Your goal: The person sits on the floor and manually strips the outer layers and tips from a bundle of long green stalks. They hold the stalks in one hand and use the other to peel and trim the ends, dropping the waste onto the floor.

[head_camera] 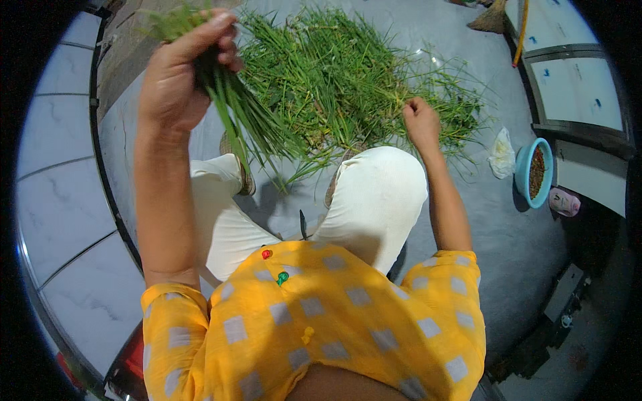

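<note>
My left hand [188,65] is raised at the upper left, closed around a bundle of long green grass blades [251,118] that fan down to the right. A wide, loose heap of cut green grass [331,70] with some leafy stems lies on the grey floor before me. At the heap's right part is my right hand [421,120], its fingers curled on pale stems at the heap's edge. Whether it grips them firmly is hard to see. My knees in white trousers [373,200] are bent just below the heap.
To the right stand a light-blue basin [521,175] holding reddish-brown bits, a crumpled white plastic bag [502,153] and a pink container [565,202]. A broom head [489,17] lies at the upper right. White tiles [65,195] with a dark edge border the left side.
</note>
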`<state>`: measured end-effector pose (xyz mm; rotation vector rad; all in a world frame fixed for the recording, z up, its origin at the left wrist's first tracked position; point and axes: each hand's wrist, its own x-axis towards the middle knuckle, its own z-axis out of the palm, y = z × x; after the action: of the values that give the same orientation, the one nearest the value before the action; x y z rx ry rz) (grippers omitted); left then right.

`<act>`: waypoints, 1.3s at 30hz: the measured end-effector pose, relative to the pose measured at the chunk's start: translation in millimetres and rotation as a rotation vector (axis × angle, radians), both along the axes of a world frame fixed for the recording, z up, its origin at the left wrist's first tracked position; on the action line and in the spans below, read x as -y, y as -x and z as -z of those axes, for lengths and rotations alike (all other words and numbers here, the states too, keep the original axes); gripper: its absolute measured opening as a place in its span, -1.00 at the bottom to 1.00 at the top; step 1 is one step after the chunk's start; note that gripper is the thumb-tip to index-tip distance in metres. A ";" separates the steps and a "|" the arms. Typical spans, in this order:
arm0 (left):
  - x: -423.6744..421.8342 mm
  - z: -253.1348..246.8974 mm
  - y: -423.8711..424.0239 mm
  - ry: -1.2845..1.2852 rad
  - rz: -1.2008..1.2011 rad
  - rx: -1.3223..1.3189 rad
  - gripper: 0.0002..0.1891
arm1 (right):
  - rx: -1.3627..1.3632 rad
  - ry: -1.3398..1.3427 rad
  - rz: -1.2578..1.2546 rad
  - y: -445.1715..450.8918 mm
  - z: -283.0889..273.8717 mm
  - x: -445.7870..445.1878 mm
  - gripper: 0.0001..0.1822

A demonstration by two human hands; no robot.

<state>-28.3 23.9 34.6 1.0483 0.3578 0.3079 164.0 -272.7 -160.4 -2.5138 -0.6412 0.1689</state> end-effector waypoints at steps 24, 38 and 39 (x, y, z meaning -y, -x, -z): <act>69.4 30.2 -37.0 -0.463 0.159 -0.140 -0.91 | -0.790 -0.916 -0.177 44.4 -171.0 -83.7 -0.85; 67.6 23.8 -40.4 -0.365 0.205 -0.198 -0.91 | -0.726 -0.969 -0.208 42.4 -170.1 -71.0 -0.87; 67.9 25.1 -40.7 -0.355 0.204 -0.192 -0.91 | -0.728 -0.971 -0.180 43.0 -171.7 -70.6 -0.87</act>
<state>12.3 -44.0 9.5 1.4575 0.3725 0.0875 121.0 -202.1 11.3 -1.3235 -0.4651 0.6275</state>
